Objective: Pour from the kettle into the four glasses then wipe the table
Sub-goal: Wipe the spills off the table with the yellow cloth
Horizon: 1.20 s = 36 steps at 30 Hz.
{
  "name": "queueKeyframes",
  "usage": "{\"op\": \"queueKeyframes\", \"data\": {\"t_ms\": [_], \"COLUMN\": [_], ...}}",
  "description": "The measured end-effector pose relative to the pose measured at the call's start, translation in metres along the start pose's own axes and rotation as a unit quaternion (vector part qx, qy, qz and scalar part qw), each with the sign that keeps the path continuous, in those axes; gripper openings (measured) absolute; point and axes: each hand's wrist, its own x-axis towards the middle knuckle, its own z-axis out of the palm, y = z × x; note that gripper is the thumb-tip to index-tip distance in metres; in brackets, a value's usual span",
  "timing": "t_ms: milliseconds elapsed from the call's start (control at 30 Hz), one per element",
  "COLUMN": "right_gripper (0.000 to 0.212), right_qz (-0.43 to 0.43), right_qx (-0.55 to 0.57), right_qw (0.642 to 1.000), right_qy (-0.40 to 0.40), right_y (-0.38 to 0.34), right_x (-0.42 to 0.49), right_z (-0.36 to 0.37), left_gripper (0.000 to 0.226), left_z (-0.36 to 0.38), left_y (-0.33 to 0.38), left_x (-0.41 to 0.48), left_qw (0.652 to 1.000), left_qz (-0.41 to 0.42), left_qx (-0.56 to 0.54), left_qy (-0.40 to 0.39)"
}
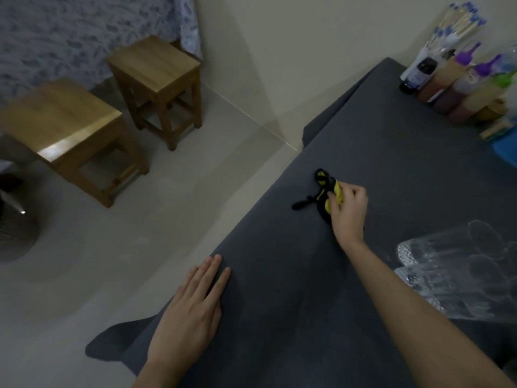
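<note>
Dark grey cloth is covering the table (363, 152), and the left hand (190, 312) is lying flat on its near edge with the fingers spread a little. Ahead of it, the right hand (348, 212) is closing its fingers on a black and yellow rag (321, 191) that is touching the cloth. Clear glasses (458, 270) are standing just right of the right forearm, and bottles (461, 85) are far ahead of both hands.
</note>
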Motion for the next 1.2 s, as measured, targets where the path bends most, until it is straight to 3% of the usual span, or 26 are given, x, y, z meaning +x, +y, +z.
{"op": "queueKeyframes", "data": {"t_ms": [300,500,633,767,900,1067,1200], "right_gripper": [0.027,0.032,0.039,0.049,0.053,0.038,0.026], "right_qz": [-0.168,-0.279,-0.307,-0.258,-0.171,-0.064,-0.092], "right_qx": [0.028,0.005,-0.049,-0.117,-0.11,-0.102,-0.097], "right_qw": [0.982,0.945,0.937,0.952,0.975,0.992,0.991], "right_qy": [-0.08,-0.169,-0.16,-0.118,-0.093,-0.033,-0.023], "right_y": [-0.101,-0.055,0.004,0.043,0.04,0.014,-0.017], "right_x": [-0.042,-0.103,-0.134,-0.139,-0.119,-0.058,-0.021], "right_z": [0.056,0.005,-0.042,-0.066,-0.05,-0.019,0.007], "left_gripper": [0.054,0.055,0.052,0.054,0.055,0.049,0.048], "left_z": [0.0,0.0,0.0,0.0,0.005,0.01,0.014], "left_y": [-0.002,-0.003,-0.002,-0.001,-0.003,-0.008,-0.009], "left_x": [0.0,0.0,0.0,0.002,0.002,0.004,0.006], "left_qw": [1.0,1.0,1.0,1.0,1.0,0.999,0.998], "left_qz": [0.008,0.007,0.006,0.011,0.011,0.024,0.032], "left_qx": [0.02,0.009,0.003,-0.003,-0.01,-0.024,-0.031], "left_qy": [-0.016,-0.013,-0.005,0.009,0.02,0.037,0.054]}}
